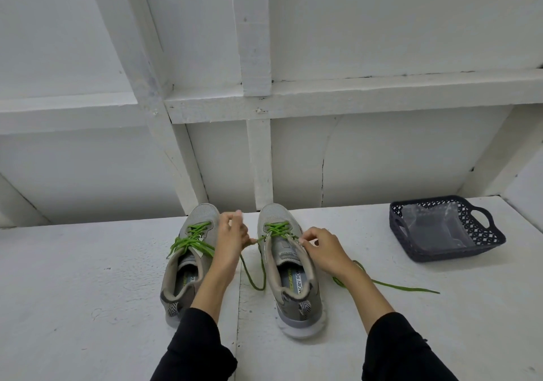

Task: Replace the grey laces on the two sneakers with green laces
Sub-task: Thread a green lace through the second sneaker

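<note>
Nearest, two black sleeves reach in from six o'clock over the white table [88,278]. The right hand [326,251] pinches the green lace [276,229] at the top eyelets of the right sneaker [293,278], fingers curled on the strand; its loose tail runs off toward three o'clock. The left hand [232,233], between the shoes, grips the other end of that lace and draws it toward nine o'clock, slack looping down toward six. The left sneaker [183,263] already wears its own green lace [191,241], crossed up the eyelets with ends lying loose, seemingly untied. No grey lace shows on either shoe, so the swap looks nearly done: the last threading, tightening and tying on the right shoe remain. Farther off at two o'clock sits a dark basket [487,233] holding a clear plastic bag [435,228].
</note>
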`<state>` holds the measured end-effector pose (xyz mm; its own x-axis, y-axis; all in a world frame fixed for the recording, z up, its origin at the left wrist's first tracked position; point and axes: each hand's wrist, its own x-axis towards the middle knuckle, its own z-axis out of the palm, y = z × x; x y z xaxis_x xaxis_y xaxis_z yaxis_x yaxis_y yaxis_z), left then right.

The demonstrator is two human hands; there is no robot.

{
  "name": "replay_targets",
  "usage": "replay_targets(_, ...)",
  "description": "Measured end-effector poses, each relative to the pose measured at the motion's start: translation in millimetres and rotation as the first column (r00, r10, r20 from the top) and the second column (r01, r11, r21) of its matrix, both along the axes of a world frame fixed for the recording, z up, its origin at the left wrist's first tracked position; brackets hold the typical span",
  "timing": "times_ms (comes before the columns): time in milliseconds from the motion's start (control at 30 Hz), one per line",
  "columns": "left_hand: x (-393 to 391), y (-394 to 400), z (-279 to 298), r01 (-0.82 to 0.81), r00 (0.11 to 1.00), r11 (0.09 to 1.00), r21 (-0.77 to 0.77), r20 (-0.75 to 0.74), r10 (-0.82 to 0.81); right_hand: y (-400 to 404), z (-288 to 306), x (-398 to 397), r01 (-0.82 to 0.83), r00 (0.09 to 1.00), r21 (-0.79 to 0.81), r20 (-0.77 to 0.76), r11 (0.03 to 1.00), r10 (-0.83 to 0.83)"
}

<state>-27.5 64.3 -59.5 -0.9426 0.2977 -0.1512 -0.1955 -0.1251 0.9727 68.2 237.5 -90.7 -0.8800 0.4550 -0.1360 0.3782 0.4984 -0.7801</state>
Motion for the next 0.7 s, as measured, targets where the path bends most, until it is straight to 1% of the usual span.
replay_targets(33,4,0,-5,0.061,0.983,0.980,-0.189,-0.157,-0.091,-1,0,0,0.003,1.000,0.008,-0.005,1.000,-0.003)
replay_targets(67,6,0,-11,0.090,0.939,0.932,-0.351,-0.281,-0.196,-1,-1,1,0.016,1.000,0.013,-0.018,1.000,-0.016)
replay_targets(100,8,2,-16,0.089,0.883,0.883,-0.460,-0.374,-0.284,-1,-1,2,0.036,0.999,0.019,-0.034,0.999,-0.035)
replay_targets(133,9,4,-19,0.075,0.833,0.850,-0.521,-0.436,-0.341,0,-1,2,0.060,0.997,0.023,-0.053,0.998,-0.059)
replay_targets(200,11,9,-17,0.029,0.779,0.831,-0.555,-0.509,-0.367,2,2,4,0.109,0.990,0.052,-0.094,0.993,-0.104)
replay_targets(233,10,10,-17,0.012,0.777,0.831,-0.556,-0.518,-0.358,5,3,5,0.130,0.986,0.072,-0.112,0.989,-0.121)
replay_targets(300,8,10,-16,0.006,0.806,0.844,-0.536,-0.497,-0.321,9,5,6,0.179,0.977,0.102,-0.138,0.979,-0.164)
replay_targets(400,6,10,-15,0.058,0.877,0.875,-0.481,-0.395,-0.275,12,2,10,0.252,0.960,0.099,-0.148,0.963,-0.236)
replay_targets(500,3,11,-20,0.079,0.939,0.926,-0.368,-0.286,-0.193,9,-1,14,0.292,0.951,0.074,-0.129,0.954,-0.281)
replay_targets(533,1,9,-23,0.064,0.940,0.915,-0.397,-0.283,-0.189,9,-1,15,0.286,0.952,0.055,-0.125,0.957,-0.278)
replay_targets(567,-1,7,-28,0.052,0.930,0.878,-0.475,-0.298,-0.216,10,-1,15,0.266,0.958,0.036,-0.118,0.963,-0.261)
replay_targets(633,-3,-1,-39,-0.009,0.883,0.756,-0.655,-0.360,-0.302,10,1,14,0.221,0.969,-0.001,-0.111,0.975,-0.219)
replay_targets(667,-2,-4,-44,-0.075,0.850,0.695,-0.715,-0.410,-0.330,8,4,14,0.217,0.967,-0.020,-0.132,0.976,-0.218)
replay_targets(700,2,-7,-48,-0.177,0.806,0.645,-0.744,-0.486,-0.339,6,7,13,0.229,0.958,-0.032,-0.172,0.973,-0.232)
